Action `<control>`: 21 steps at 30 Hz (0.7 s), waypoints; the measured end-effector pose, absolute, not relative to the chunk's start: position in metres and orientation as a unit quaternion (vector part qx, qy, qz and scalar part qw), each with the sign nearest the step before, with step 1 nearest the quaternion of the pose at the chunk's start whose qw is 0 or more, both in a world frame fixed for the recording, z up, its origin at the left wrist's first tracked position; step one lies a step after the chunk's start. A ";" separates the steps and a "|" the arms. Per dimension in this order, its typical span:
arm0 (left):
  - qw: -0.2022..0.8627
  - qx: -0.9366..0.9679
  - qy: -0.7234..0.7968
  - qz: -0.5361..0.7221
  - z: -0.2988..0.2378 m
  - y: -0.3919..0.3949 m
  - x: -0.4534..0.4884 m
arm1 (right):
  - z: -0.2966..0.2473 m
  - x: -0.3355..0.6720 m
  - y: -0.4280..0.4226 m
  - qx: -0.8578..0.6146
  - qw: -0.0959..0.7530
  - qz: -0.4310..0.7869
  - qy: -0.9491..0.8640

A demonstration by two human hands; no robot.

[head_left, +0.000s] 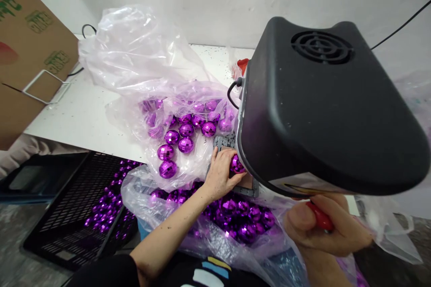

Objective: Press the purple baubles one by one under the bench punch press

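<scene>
My left hand (pixel 220 174) has its fingers closed around a shiny purple faceted ball (pixel 237 165). That ball sits at the grey base plate (pixel 249 188) of a machine with a black cover (pixel 319 116), which hides part of it. My right hand (pixel 332 228) is wrapped around a red lever handle (pixel 319 216) below the front of the cover. Several more purple balls (pixel 186 145) lie in a clear plastic bag (pixel 141 60) on the table. Below my left forearm, an open plastic bag (pixel 151 215) holds many similar balls (pixel 247 228).
A black mesh crate (pixel 67 228) with purple balls stands low at the left, below the white table (pixel 90 116). A cardboard box (pixel 33 54) is at the far left. Something red (pixel 242 66) lies behind the machine. Loose clear plastic (pixel 393 224) hangs at the right.
</scene>
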State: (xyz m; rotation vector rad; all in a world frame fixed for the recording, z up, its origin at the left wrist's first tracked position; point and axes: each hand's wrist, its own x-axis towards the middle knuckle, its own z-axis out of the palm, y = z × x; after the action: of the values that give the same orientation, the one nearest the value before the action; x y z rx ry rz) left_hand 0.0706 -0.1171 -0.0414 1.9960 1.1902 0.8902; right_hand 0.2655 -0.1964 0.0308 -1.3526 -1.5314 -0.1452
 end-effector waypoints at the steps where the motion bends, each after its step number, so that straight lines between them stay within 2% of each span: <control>1: 0.321 0.760 0.452 0.338 -0.041 -0.117 0.071 | 0.029 0.265 -0.196 -0.557 0.526 -0.098 -0.636; 4: 0.321 0.764 0.451 0.332 -0.040 -0.116 0.071 | 0.024 0.264 -0.194 -0.541 0.523 -0.190 -0.630; 6: 0.320 0.765 0.454 0.326 -0.039 -0.115 0.071 | 0.021 0.265 -0.194 -0.536 0.524 -0.210 -0.627; 15: 0.334 0.762 0.453 0.319 -0.034 -0.115 0.071 | 0.007 0.262 -0.186 -0.519 0.542 -0.181 -0.636; 21: 0.339 0.755 0.443 0.345 -0.042 -0.117 0.071 | 0.007 0.255 -0.177 -0.547 0.497 -0.094 -0.667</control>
State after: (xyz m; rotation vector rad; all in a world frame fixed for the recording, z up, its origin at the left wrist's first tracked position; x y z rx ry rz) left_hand 0.0711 -0.1167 -0.0422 1.9651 1.1544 0.8990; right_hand 0.2548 -0.1771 0.0072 -1.3252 -1.6159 -0.2271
